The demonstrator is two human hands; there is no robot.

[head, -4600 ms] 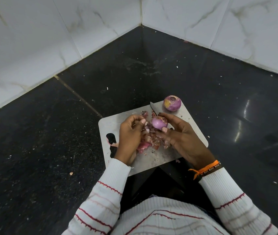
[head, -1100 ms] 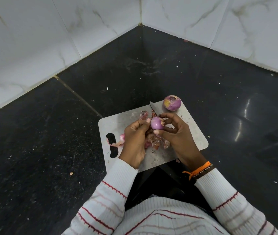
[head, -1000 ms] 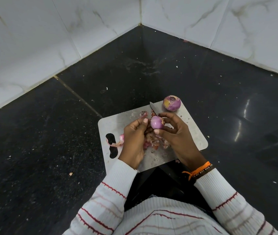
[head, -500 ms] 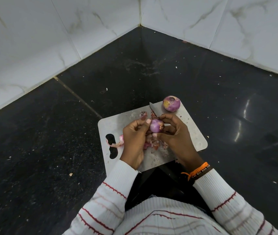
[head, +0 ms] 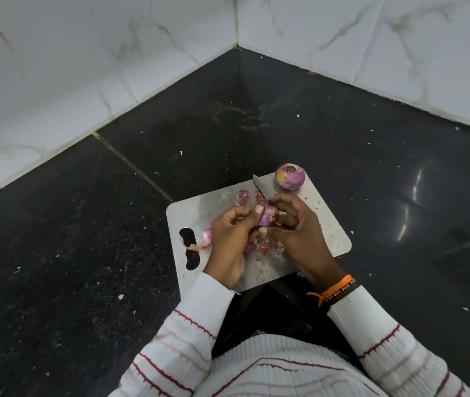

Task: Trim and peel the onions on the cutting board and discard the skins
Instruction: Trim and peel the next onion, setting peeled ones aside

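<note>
A small purple onion [head: 268, 215] is held above the steel cutting board [head: 325, 227] between both hands. My left hand [head: 229, 242] pinches its left side with the thumb on top. My right hand [head: 299, 229] cups it from the right, fingers curled over it. A second peeled purple onion [head: 290, 176] rests at the board's far right corner. A knife blade [head: 261, 186] lies on the board beyond my fingers, its handle hidden. Loose pink skins [head: 262, 243] pile under my hands, and one curled skin piece [head: 203, 240] lies by the board's handle hole.
The board sits on a dark speckled stone counter [head: 85, 253] in a corner of white marble-look wall tiles [head: 56, 67]. Small skin scraps dot the counter. An orange thread band [head: 332, 289] circles my right wrist.
Both hands have closed in tighter on the small onion and turned it slightly. The far onion, the knife and the board stay where they were.
</note>
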